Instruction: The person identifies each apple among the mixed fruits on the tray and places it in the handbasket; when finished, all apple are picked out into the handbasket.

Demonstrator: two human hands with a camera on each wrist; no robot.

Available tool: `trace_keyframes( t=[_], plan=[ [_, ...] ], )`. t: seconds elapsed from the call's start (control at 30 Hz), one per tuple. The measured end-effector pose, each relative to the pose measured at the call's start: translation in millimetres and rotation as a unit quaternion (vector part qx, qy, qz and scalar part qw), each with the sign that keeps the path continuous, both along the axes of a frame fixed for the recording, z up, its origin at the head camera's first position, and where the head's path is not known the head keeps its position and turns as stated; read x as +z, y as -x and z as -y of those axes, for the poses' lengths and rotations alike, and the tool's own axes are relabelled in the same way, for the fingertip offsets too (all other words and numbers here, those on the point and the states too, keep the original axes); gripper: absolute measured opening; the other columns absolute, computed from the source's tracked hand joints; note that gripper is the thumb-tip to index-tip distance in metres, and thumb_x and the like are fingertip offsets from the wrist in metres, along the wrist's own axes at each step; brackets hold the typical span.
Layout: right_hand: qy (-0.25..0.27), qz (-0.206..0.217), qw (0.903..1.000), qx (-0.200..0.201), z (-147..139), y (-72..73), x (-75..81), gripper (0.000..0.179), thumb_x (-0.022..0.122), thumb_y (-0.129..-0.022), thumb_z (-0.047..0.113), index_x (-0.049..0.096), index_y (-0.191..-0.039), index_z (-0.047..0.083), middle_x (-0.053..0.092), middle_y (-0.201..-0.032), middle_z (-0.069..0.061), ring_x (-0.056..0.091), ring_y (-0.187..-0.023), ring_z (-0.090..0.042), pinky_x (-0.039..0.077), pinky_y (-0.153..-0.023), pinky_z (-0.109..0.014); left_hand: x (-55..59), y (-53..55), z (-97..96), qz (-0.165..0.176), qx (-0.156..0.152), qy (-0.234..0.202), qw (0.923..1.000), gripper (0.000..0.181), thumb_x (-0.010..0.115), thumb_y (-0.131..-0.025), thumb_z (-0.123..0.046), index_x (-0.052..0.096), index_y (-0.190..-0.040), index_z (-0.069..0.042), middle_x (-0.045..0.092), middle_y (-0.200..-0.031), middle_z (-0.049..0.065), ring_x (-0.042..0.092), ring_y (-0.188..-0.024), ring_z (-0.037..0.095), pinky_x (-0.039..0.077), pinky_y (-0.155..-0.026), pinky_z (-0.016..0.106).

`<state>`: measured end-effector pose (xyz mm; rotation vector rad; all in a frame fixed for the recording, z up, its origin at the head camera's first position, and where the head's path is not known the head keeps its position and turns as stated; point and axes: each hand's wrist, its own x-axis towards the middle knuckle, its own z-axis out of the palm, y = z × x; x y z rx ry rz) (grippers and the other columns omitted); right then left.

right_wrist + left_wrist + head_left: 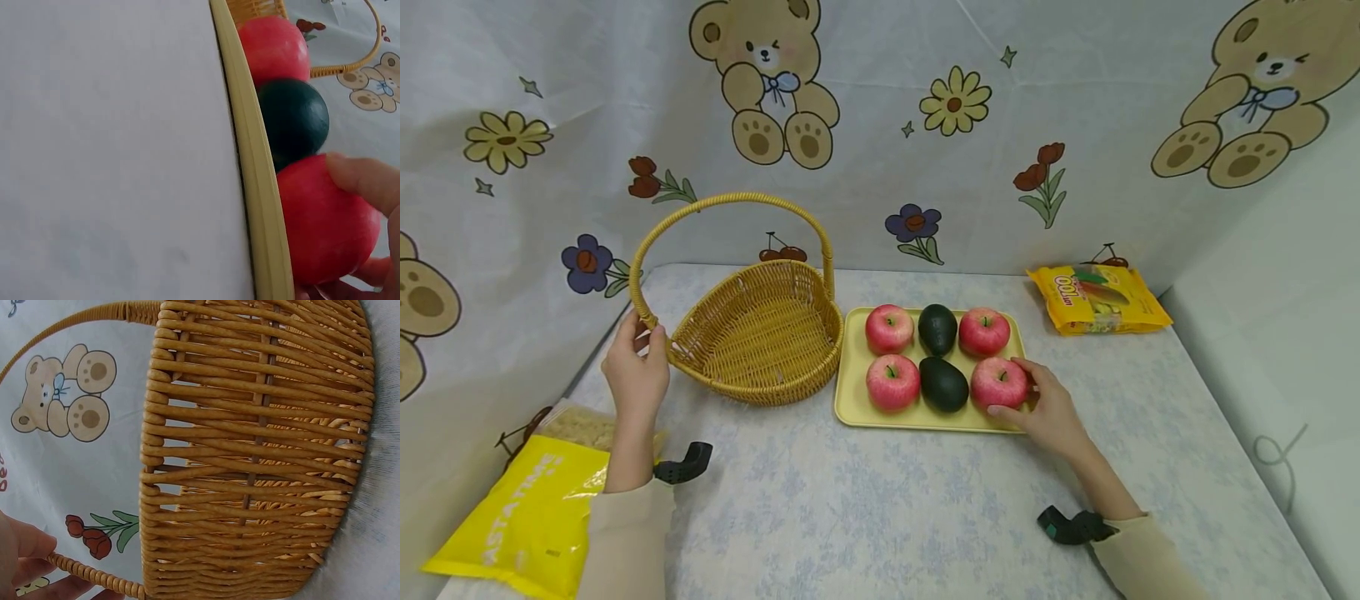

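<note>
A wicker basket (pixel 760 333) with a tall arched handle (pixel 730 200) stands on the table, tilted slightly towards me. My left hand (pixel 638 367) pinches the lower left end of that handle, also seen in the left wrist view. Right of the basket lies a pale yellow tray (pixel 850 408) bearing several red apples and two dark green avocados (pixel 944 385). My right hand (pixel 1051 412) grips the front right apple (pixel 998 382), thumb on its near side and fingers round its far side. In the right wrist view this apple (pixel 325 219) sits just inside the tray's rim (pixel 250 137).
A yellow pasta bag (pixel 542 500) lies at the front left, partly under my left forearm. A yellow snack packet (pixel 1099 298) rests at the back right. Behind the table hangs a white cloth (pixel 865 100) printed with bears and flowers.
</note>
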<state>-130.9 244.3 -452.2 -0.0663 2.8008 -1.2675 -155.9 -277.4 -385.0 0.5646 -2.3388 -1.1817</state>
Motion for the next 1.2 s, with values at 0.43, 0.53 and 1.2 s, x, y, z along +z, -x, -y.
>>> trace_keyframes(
  t=[0.43,0.53,1.2],
  plan=[
    [-0.004,-0.056,0.9982,0.021,-14.1,-2.5,35.6,0.084,0.081,-0.079,0.033,0.037,-0.145,0.003,0.050,-0.136,-0.018,0.048,-0.119,-0.031,0.040,-0.083,-0.002,-0.4,0.0,-2.5,-0.004,0.005,0.002,1.0000,0.044,0.044,-0.103,-0.023,0.045,-0.146,-0.016,0.055,-0.140,0.012,0.056,-0.124,0.030,0.049,-0.102,0.051],
    [-0.002,-0.075,0.9967,0.030,-7.4,-1.4,45.5,0.082,0.082,-0.078,0.031,0.039,-0.143,0.004,0.051,-0.135,-0.016,0.049,-0.118,-0.029,0.039,-0.082,0.000,-0.4,-0.3,-2.9,-0.004,0.007,0.001,1.0000,0.043,0.044,-0.103,-0.023,0.046,-0.146,-0.016,0.056,-0.140,0.012,0.056,-0.124,0.029,0.049,-0.102,0.051],
    [0.081,-0.080,0.9901,0.082,87.4,29.5,87.0,0.085,0.086,-0.073,0.030,0.043,-0.142,0.008,0.054,-0.134,-0.008,0.053,-0.113,-0.025,0.052,-0.093,-0.043,-4.8,-0.8,-0.2,-0.024,-0.004,0.008,0.9997,0.043,0.044,-0.103,-0.024,0.048,-0.145,-0.015,0.057,-0.137,0.016,0.057,-0.121,0.035,0.051,-0.098,0.051]
  ],
)
